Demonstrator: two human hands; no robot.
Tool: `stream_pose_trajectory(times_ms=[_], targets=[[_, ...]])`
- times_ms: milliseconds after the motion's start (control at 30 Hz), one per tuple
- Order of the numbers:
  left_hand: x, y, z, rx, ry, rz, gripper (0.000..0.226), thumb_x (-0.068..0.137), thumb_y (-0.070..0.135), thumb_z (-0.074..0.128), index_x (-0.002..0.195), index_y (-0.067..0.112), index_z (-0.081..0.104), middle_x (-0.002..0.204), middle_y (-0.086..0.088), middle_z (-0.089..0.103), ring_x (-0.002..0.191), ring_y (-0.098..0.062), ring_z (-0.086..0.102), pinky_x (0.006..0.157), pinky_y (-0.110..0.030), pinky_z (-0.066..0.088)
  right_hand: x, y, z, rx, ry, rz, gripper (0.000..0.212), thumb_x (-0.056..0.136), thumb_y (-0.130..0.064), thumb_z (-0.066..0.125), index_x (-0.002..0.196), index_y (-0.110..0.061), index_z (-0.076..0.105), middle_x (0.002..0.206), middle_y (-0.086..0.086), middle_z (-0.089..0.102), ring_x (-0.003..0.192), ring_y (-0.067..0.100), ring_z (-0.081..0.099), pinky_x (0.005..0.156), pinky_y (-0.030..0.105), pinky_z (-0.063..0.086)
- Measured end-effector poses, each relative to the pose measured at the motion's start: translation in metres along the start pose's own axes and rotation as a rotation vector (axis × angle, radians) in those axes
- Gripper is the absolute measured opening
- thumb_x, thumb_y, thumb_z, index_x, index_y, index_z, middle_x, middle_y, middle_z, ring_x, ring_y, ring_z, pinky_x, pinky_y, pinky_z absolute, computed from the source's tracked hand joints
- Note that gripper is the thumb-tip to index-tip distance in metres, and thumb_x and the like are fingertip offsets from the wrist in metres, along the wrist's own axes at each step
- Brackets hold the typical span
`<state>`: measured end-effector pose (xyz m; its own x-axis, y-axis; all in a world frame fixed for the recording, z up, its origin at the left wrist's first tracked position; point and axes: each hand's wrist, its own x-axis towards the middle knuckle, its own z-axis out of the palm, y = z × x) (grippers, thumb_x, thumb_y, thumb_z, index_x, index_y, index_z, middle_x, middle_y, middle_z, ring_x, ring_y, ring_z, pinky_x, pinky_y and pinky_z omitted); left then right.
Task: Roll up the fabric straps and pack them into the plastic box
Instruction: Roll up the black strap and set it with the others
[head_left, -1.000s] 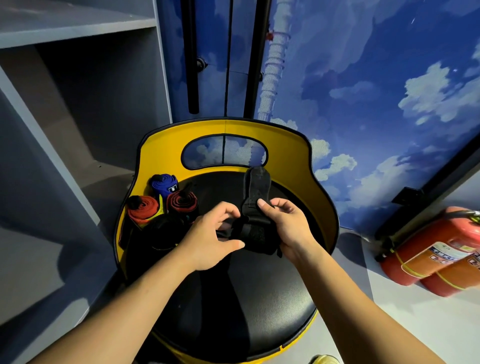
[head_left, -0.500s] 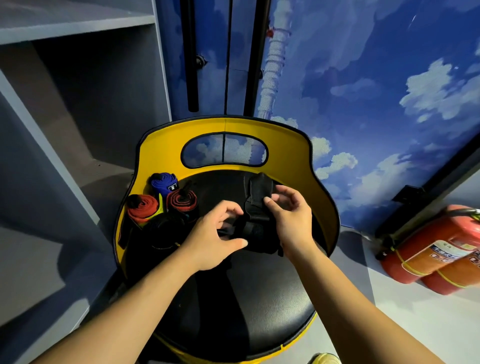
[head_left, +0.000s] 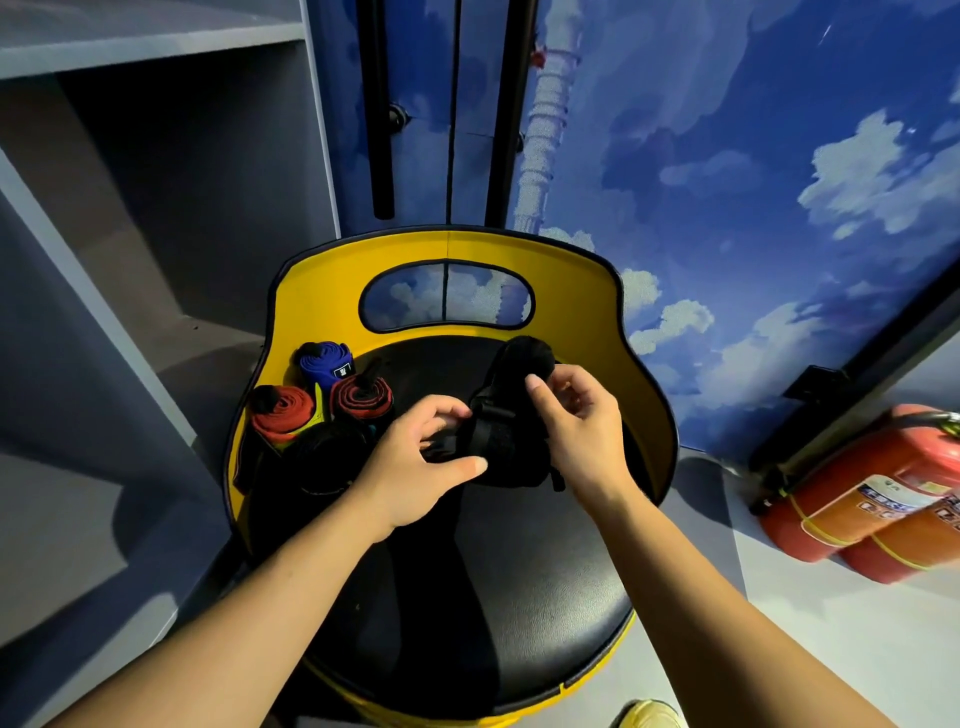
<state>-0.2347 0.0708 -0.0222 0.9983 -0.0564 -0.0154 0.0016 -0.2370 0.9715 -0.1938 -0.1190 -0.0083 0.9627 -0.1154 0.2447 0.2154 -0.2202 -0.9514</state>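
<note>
The left hand (head_left: 415, 457) is curled around the near end of a black fabric strap (head_left: 506, 441), its thumb laid along the lower edge of the partly rolled bundle. The right hand (head_left: 576, 426) pinches the strap's far portion, which is folded over at the top between thumb and fingers. The strap is held just above the black padded seat (head_left: 498, 597) of a round chair whose curved yellow backrest (head_left: 322, 306) carries an oval cut-out. To the left of the hands, three rolled straps are seen standing on end at the seat's left edge: a blue rolled strap (head_left: 327, 364) farthest back, a red rolled strap (head_left: 283, 415) to the left, and a dark red roll with black edging (head_left: 361, 397) just beside it. Dark black material (head_left: 317, 467) lies just in front of these rolls; whether it is a box cannot be told. Grey shelving (head_left: 130, 156) stands at the left. A blue wall painted with white clouds (head_left: 753, 182) rises behind the chair, and red fire extinguishers (head_left: 872, 499) lie on the floor at the right.
</note>
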Motion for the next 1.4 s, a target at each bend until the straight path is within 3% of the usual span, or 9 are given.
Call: stream_pose_trajectory(times_ms=[133, 367, 567, 767, 900, 967, 1133, 1267, 1400], targets=[[0.002, -0.002, -0.002, -0.031, 0.038, -0.020, 0.046, 0.073, 0.010, 0.086, 0.102, 0.040, 0.066, 0.110, 0.009, 0.072, 0.108, 0.000, 0.064, 0.102, -0.027, 0.045, 0.000, -0.005, -0.003, -0.033, -0.066, -0.035, 0.018, 0.095, -0.034, 0.066, 0.088, -0.019, 0.061, 0.082, 0.008, 0.063, 0.074, 0.016, 0.055, 0.071, 0.050, 0.051], [0.006, -0.004, -0.001, -0.036, 0.109, -0.048, 0.043, 0.072, 0.007, 0.086, 0.097, 0.034, 0.064, 0.105, 0.010, 0.072, 0.099, 0.000, 0.067, 0.094, -0.026, 0.049, 0.000, -0.013, -0.006, -0.135, -0.122, -0.074, 0.005, 0.098, -0.022, 0.061, 0.094, -0.020, 0.064, 0.087, -0.003, 0.070, 0.083, 0.014, 0.066, 0.078, 0.047, 0.056], [0.008, -0.007, -0.002, -0.041, 0.165, -0.066, 0.042, 0.070, 0.008, 0.087, 0.093, 0.036, 0.065, 0.109, 0.009, 0.071, 0.105, -0.006, 0.066, 0.100, -0.034, 0.050, 0.001, -0.015, -0.009, -0.213, -0.132, -0.088, 0.013, 0.096, -0.029, 0.060, 0.089, -0.018, 0.058, 0.094, 0.004, 0.071, 0.084, 0.024, 0.066, 0.076, 0.053, 0.055], [0.010, -0.002, 0.000, -0.142, 0.182, -0.086, 0.042, 0.063, 0.017, 0.085, 0.094, 0.035, 0.064, 0.103, 0.010, 0.072, 0.103, -0.013, 0.069, 0.094, -0.051, 0.057, -0.002, -0.023, -0.007, -0.283, -0.105, -0.291, 0.013, 0.093, -0.020, 0.070, 0.085, -0.020, 0.059, 0.080, -0.008, 0.063, 0.076, 0.009, 0.061, 0.068, 0.030, 0.050], [0.010, -0.002, -0.001, -0.150, 0.175, -0.077, 0.040, 0.063, 0.016, 0.083, 0.093, 0.036, 0.065, 0.109, 0.006, 0.070, 0.108, -0.014, 0.067, 0.095, -0.054, 0.055, -0.001, -0.023, -0.008, -0.303, -0.105, -0.376, 0.022, 0.093, -0.009, 0.068, 0.112, -0.020, 0.069, 0.096, -0.010, 0.067, 0.084, 0.012, 0.064, 0.076, 0.031, 0.055], [0.010, -0.001, 0.000, -0.152, 0.170, -0.073, 0.040, 0.065, 0.014, 0.082, 0.093, 0.038, 0.066, 0.110, 0.007, 0.070, 0.108, -0.013, 0.067, 0.095, -0.054, 0.056, -0.002, -0.023, -0.007, -0.322, -0.081, -0.392, 0.017, 0.093, -0.011, 0.068, 0.109, -0.018, 0.072, 0.096, -0.008, 0.068, 0.085, 0.010, 0.065, 0.076, 0.032, 0.055], [0.010, 0.000, 0.002, -0.131, 0.166, -0.091, 0.042, 0.064, 0.019, 0.083, 0.097, 0.040, 0.068, 0.111, 0.009, 0.069, 0.106, -0.012, 0.068, 0.093, -0.050, 0.058, -0.001, -0.023, -0.005, -0.278, -0.029, -0.346, 0.012, 0.095, -0.022, 0.069, 0.101, -0.013, 0.074, 0.091, -0.004, 0.070, 0.084, 0.012, 0.068, 0.076, 0.037, 0.056], [0.007, 0.001, 0.002, -0.043, 0.134, -0.031, 0.041, 0.060, 0.022, 0.083, 0.095, 0.038, 0.067, 0.106, 0.011, 0.071, 0.108, -0.006, 0.066, 0.102, -0.040, 0.051, 0.003, -0.027, -0.008, -0.162, -0.018, -0.148, 0.014, 0.098, -0.021, 0.064, 0.102, -0.010, 0.072, 0.087, 0.003, 0.074, 0.075, 0.011, 0.073, 0.072, 0.035, 0.059], [0.003, 0.001, 0.003, 0.048, 0.028, 0.034, 0.043, 0.068, 0.004, 0.082, 0.091, 0.037, 0.066, 0.104, 0.011, 0.072, 0.107, 0.000, 0.064, 0.099, -0.023, 0.045, 0.013, -0.025, -0.016, -0.031, 0.032, 0.011, 0.014, 0.097, -0.023, 0.066, 0.103, -0.013, 0.075, 0.087, 0.003, 0.077, 0.078, 0.017, 0.076, 0.083, 0.051, 0.060]])
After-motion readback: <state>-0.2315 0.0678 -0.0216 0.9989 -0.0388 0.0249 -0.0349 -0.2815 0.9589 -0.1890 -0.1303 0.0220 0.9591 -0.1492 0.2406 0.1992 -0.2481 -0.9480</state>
